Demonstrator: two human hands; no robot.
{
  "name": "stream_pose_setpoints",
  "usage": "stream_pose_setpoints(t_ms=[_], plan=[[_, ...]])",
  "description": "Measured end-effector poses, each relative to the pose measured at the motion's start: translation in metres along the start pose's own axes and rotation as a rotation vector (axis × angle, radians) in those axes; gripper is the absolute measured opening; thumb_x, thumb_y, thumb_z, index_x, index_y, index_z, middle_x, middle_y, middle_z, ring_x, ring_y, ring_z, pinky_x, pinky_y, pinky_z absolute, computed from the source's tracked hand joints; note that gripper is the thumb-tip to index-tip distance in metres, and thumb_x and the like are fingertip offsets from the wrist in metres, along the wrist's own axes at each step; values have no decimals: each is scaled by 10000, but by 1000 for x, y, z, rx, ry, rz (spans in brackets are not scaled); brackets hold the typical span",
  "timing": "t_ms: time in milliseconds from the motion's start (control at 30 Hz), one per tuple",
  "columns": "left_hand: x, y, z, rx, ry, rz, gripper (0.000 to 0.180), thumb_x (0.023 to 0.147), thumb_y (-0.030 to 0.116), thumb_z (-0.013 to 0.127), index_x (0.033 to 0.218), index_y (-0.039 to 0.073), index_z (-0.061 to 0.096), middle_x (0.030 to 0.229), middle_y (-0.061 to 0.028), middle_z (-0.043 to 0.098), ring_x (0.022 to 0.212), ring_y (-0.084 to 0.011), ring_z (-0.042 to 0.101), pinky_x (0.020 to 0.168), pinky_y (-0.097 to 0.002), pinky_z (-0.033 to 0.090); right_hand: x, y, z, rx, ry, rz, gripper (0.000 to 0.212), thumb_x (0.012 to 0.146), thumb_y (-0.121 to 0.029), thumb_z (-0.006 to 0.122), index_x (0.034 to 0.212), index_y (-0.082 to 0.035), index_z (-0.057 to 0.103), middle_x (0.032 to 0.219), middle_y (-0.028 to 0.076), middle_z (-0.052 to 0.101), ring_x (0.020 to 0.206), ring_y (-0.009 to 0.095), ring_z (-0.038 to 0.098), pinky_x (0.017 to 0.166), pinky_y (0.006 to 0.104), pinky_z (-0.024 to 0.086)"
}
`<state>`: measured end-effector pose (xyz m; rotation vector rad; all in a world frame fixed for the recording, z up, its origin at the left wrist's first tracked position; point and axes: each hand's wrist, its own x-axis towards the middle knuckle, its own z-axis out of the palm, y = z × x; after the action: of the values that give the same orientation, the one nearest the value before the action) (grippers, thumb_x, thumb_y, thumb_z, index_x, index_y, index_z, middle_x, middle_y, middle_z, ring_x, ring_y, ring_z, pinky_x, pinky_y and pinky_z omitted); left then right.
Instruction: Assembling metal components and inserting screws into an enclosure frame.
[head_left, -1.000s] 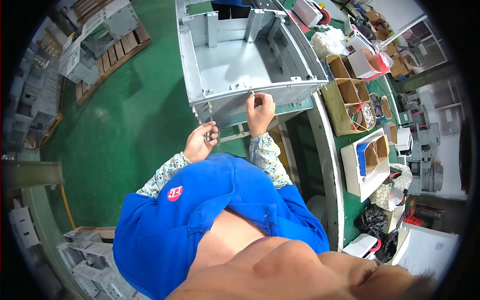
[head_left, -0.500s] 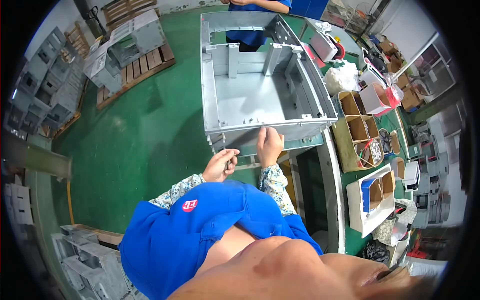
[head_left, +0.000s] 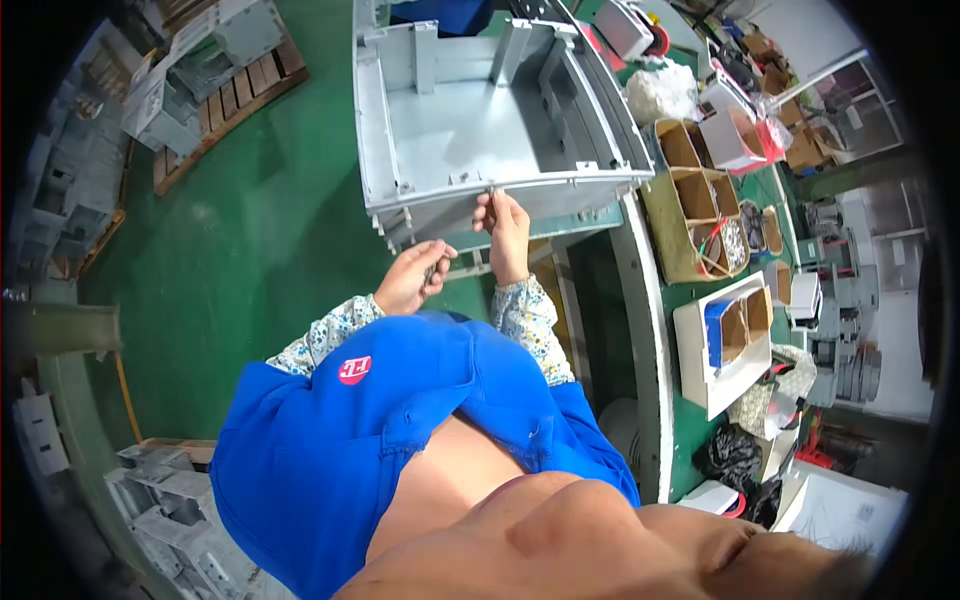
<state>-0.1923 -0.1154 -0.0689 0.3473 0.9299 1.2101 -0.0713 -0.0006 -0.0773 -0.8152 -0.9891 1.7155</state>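
A large grey sheet-metal cabinet shell [head_left: 470,130] lies open side up in front of me, with posts and flanges inside it. My right hand [head_left: 506,232] is at its near rim, thumb and fingertips pinched together against the edge; anything between them is too small to make out. Just left and lower, my left hand [head_left: 412,278] is held off the shell with curled fingers. Something small and dark shows in that palm, its kind unclear. Thin pins stick out from the shell's near left corner.
A green-topped workbench [head_left: 690,440] runs along the right, bearing a divided bin [head_left: 690,225] of small parts and a white box [head_left: 690,345]. More grey metal housings [head_left: 165,105] stand on a wooden pallet at far left. Part of another person in blue [head_left: 440,15] shows beyond the shell.
The view has shifted, so the shell and bench sit higher and further left. My right hand remains at the near rim, its fingers now pinched upward; my left stays curled nearby.
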Motion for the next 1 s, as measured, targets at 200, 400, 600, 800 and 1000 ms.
stream_pose_setpoints(t_ms=[200,400,600,800,1000], plan=[[-3,1,4,36,19,15,273,919,306,466,799,65,507,608,51,413,485,-16,369,395,-148,279,-4,-4,-1,-149,26,-109,228,888,-231,535,815,-15,550,670,32,557,578,76,520,497,210,444],[-12,-4,-1,78,36,74,307,914,331,473,737,80,480,577,56,374,469,-21,336,384,-158,245,-2,-6,-4,69,-67,46,203,887,-204,526,844,-10,569,670,30,566,573,77,510,525,206,430],[-22,1,-17,55,-117,2,331,876,376,528,747,72,501,578,60,366,472,-14,319,388,-162,233,-50,-10,10,-273,-261,36,227,862,-151,552,1012,16,587,760,23,571,620,72,514,592,202,428],[-21,29,-36,246,-301,-204,314,878,356,528,801,53,527,581,56,389,471,-24,314,394,-165,233,-79,-16,23,-684,-507,-390,116,757,-40,641,867,-8,621,760,68,572,672,160,536,622,257,430],[-20,43,-63,-158,1,-182,201,932,187,402,957,12,498,786,-79,517,581,-100,436,412,-214,332,-71,8,65,-731,25,-462,77,726,-19,648,774,-15,587,673,46,559,618,129,538,602,255,423]])
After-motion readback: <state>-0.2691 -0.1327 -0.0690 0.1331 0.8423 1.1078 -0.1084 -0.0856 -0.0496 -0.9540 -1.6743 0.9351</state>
